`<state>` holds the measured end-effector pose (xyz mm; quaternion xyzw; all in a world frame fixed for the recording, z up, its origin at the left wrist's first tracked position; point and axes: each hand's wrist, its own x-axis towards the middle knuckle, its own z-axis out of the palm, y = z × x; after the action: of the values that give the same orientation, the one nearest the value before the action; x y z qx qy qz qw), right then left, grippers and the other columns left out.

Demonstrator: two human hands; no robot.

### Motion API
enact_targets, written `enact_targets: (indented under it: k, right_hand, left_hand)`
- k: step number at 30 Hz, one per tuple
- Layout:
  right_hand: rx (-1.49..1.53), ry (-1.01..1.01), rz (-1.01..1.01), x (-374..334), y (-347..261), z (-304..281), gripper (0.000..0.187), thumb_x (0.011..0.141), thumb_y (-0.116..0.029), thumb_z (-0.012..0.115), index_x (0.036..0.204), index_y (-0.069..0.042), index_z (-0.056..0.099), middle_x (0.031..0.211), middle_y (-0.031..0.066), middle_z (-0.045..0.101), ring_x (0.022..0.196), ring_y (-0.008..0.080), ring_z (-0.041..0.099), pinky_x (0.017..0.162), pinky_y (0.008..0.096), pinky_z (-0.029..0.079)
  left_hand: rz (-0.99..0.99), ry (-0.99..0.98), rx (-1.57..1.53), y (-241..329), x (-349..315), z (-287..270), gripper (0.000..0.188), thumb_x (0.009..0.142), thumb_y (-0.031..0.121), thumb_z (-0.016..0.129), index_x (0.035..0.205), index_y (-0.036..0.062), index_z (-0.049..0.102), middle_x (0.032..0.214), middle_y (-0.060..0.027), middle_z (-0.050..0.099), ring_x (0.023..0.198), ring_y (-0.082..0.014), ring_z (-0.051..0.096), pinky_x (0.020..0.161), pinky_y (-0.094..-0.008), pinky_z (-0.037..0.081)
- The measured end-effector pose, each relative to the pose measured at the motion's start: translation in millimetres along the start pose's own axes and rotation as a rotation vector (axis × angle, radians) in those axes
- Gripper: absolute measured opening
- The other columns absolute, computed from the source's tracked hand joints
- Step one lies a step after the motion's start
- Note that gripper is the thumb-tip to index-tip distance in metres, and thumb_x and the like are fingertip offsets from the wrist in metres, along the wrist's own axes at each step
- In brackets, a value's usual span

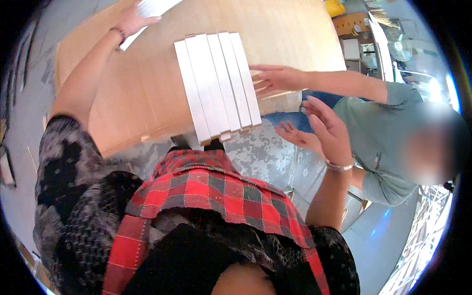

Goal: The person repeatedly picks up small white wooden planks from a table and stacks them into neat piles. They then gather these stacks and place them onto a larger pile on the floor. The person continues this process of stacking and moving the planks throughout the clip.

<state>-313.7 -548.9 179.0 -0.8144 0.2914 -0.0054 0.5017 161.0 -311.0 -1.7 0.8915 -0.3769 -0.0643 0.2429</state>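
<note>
My left hand reaches to the far left of the table and is closed on a white strip, its thumb stretched across it. Part of that strip runs out of view at the top. My right hand is raised off the table at the right, fingers extended and apart, holding nothing. Between my hands, several long white strips with brown ends lie side by side, their near ends reaching past the table's near edge. A co-worker's hand is spread beside the strips' right edge.
The wooden table top stretches ahead of me. A co-worker in a green shirt is close at the right, with a second hand near my right hand. Behind stand a fan and a yellow object.
</note>
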Motion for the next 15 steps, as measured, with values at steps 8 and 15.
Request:
enact_targets:
  k: [8,15]
  right_hand:
    - [0.552,-0.254,-0.060,104,127,121,0.061,0.102,-0.046,0.032,0.143,-0.001,0.031,0.143,0.0162,0.039,0.133,0.0245,0.037,0.109,0.0361,0.032]
    - [0.687,-0.389,-0.031,132,153,178,0.072,0.100,-0.054,0.025,0.143,0.004,0.029,0.143,0.0160,0.040,0.127,0.0238,0.042,0.104,0.0348,0.037]
  left_hand:
    - [-0.997,-0.016,-1.342,104,-229,47,0.059,0.090,0.047,0.061,0.126,0.0006,0.053,0.109,-0.0107,0.064,0.100,-0.0180,0.061,0.082,-0.0334,0.051]
    - [-0.906,-0.041,-1.194,162,-224,94,0.072,0.090,0.054,0.054,0.128,-0.0073,0.050,0.119,-0.0172,0.061,0.112,-0.0242,0.057,0.094,-0.0334,0.046]
